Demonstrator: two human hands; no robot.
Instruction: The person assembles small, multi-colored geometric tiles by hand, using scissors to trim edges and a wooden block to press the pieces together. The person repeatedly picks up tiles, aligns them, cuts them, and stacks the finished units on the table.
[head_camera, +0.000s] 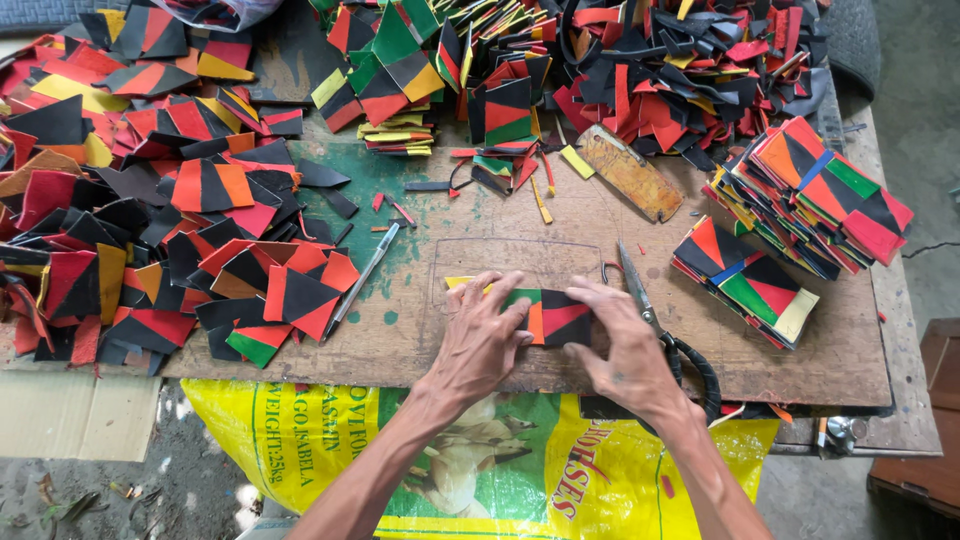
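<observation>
Head cam, looking down on worn wooden tabletop (480, 240), green paint stains upper centre.

Far left: big loose heap of patchwork pieces (130, 190), black/red/orange/yellow, some green, spread from upper left down to lower left edge. No box or tray round them; they lie straight on the wood. Cardboard sheet (70, 415) below the edge, lower left.

Left of centre: pen (362, 278) lying slantwise, just beside the heap.

Top centre: short stacks of pieces (430, 70), green/red/yellow/black, leaning on each other.

Centre low: left hand (480, 345) flat, fingers spread and pressing down on a small patch (548, 315) (black, green, orange, red triangles). Yellow bit pokes out under the finger ends. Right hand (625, 350) on the patch's right edge, fingers bent over it, pinning rather than lifting. Patch sits flat on wood, inside a faint drawn rectangle outline.

Just right of the right hand: scissors (650, 320), blades pointing up-frame, black handles partly hidden under the wrist.

Upper centre-right: flat brownish slab (630, 172), tilted, kind not clear. Behind it, tangle of black and red offcut strips (680, 70).

Right: two neat piles of finished squares, bigger pile (815, 195) upper right, smaller pile (750, 280) beside it, nearer the hands.

Bottom: yellow woven sack (330, 440) w/ green print hanging below the front edge; contents not visible.
</observation>
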